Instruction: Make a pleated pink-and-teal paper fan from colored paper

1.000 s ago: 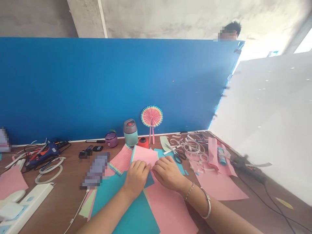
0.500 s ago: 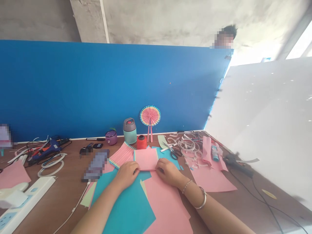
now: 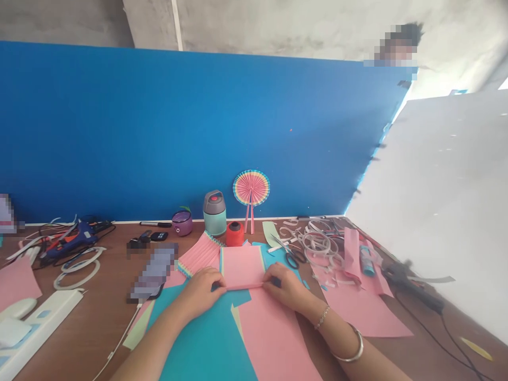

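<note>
A pink sheet of paper (image 3: 242,264) with blue and pale yellow side borders lies before me, its near edge folded into a narrow strip. My left hand (image 3: 206,288) pinches the left end of that fold. At the right end, my right hand (image 3: 283,286) is closed on the same edge, fingertips pressed down. Just left of the sheet is a pleated pink paper (image 3: 200,253) with striped ends. Beneath my hands are a teal sheet (image 3: 206,338) and larger pink sheets (image 3: 273,333). A round pleated paper fan (image 3: 251,188) stands upright against the partition.
Scissors (image 3: 291,256) and coiled paper strips (image 3: 317,242) lie at right, near a glue stick (image 3: 367,262). A flask (image 3: 215,214), red container (image 3: 235,234) and purple cup (image 3: 182,223) stand behind. A phone (image 3: 154,272), glue gun (image 3: 75,241) and power strip (image 3: 43,330) are left. A blue partition (image 3: 178,132) closes the back.
The view has shifted slightly and come a little closer. Both hands stay at the ends of the folded edge, and the folded strip shows more clearly.
</note>
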`<state>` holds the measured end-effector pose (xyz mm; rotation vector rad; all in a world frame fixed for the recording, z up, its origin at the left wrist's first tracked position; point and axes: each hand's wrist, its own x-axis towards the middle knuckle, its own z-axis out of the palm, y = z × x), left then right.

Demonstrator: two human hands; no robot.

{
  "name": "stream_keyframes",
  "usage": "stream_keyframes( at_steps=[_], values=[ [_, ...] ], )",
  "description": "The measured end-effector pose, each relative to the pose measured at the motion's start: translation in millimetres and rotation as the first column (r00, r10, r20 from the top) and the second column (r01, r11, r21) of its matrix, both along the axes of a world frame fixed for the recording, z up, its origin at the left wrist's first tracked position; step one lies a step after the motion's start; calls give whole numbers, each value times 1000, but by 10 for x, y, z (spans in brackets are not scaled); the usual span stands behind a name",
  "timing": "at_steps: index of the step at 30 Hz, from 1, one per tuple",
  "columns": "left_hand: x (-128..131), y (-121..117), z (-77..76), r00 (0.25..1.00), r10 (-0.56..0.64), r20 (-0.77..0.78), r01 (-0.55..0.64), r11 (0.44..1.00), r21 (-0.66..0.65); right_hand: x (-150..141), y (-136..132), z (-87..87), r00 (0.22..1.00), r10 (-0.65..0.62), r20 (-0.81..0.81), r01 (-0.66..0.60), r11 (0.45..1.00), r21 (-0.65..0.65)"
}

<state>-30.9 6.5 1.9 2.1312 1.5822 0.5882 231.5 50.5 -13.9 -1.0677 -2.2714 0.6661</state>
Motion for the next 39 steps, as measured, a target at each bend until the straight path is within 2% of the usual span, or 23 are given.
stream_keyframes(
  at_steps=[6, 11, 14, 18, 23, 29, 39],
  values=[
    [7, -12, 20, 1000, -2, -22, 2, 1000, 2, 56, 42, 2, 1000, 26, -17, -28, 991, -132],
    [5, -23, 30, 1000, 9, -24, -10, 1000, -24, 81, 72, -41, 999, -49, -2, 48, 992, -116],
    [3, -28, 37, 1000, 19, -23, -21, 998, -51, 81, 88, -68, 999, -41, 1, 41, 993, -108],
    [7, -30, 36, 998, 63, -32, -65, 996, -65, 71, 93, -53, 998, -68, -7, 66, 984, -164],
    [-12, 0, -4, 992, 123, -27, -124, 991, -39, 51, 77, -8, 995, -104, 5, 102, 974, -202],
    [-45, 24, -19, 988, 154, -6, -154, 986, -66, 56, 95, -37, 994, -106, -27, 98, 969, -228],
    [-1, 60, -57, 972, 234, -37, -234, 972, -12, 7, 108, -25, 974, -227, 14, 222, 938, -267]
  ],
)
